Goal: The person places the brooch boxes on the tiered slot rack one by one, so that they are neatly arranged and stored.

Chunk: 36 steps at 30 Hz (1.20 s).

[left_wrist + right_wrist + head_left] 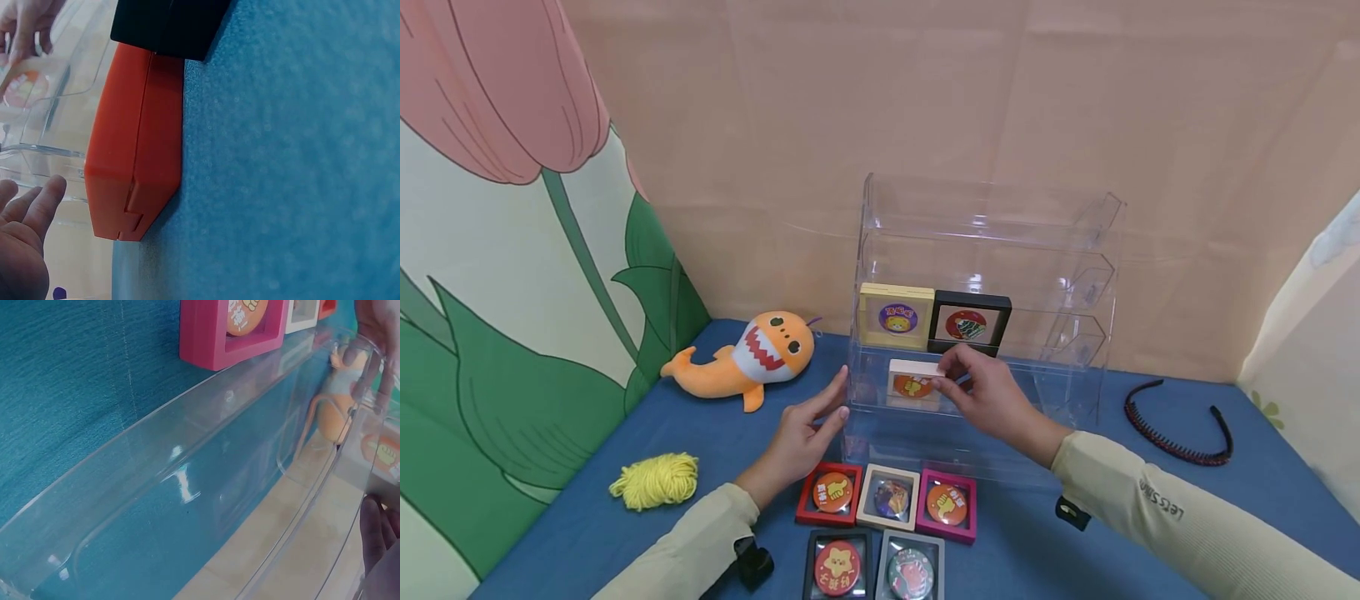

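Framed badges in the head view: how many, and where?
8: yellow and black on the rack; white pinched by the right hand; red, cream and pink in a row on the table; second black and gray in a nearer row. More may lie below view.

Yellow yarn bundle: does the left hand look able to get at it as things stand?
Probably yes. The left hand holds nothing at the left end of the clear rack, and the yellow yarn bundle lies to its left, with nothing standing between them in the head view.
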Available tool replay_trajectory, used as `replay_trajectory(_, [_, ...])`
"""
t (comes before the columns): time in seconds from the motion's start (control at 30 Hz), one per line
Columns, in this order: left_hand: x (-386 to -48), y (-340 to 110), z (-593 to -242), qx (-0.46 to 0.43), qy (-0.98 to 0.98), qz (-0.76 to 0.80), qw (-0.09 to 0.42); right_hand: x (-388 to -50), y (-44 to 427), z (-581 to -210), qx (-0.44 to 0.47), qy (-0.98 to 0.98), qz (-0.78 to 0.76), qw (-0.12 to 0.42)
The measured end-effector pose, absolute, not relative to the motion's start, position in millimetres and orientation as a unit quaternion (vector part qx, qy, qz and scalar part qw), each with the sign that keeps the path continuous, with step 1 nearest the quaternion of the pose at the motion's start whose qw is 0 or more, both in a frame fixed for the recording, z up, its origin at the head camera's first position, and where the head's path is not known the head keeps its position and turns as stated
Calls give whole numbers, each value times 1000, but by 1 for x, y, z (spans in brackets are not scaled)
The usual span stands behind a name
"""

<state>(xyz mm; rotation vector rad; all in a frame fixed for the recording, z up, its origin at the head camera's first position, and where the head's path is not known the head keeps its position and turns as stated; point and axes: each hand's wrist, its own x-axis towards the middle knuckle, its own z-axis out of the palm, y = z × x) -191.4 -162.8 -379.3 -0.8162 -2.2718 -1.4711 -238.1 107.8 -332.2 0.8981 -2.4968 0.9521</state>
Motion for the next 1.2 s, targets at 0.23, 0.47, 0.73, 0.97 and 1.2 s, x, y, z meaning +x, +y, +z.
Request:
replay_trajectory(0.23, [-193, -163, -380, -286, -793, -515, 156, -238, 108, -332, 331, -867, 340, 154])
replay_trajectory(0.47, [-193, -163, -379, -288, -792, -516, 155, -240, 102, -335, 341, -863, 343, 147])
replay_trajectory(0.73, [-192, -163, -379, -287, -796, -511, 155, -240, 91, -336, 341, -866, 340, 136])
replay_trajectory(0.97, [-191, -163, -379, -284, -797, -510, 155, -243, 86, -335, 347, -865, 337, 128])
replay_trajectory(1.2, [-192, -163, -378, -291, -793, -512, 158, -244, 81, -332, 352, -862, 345, 119])
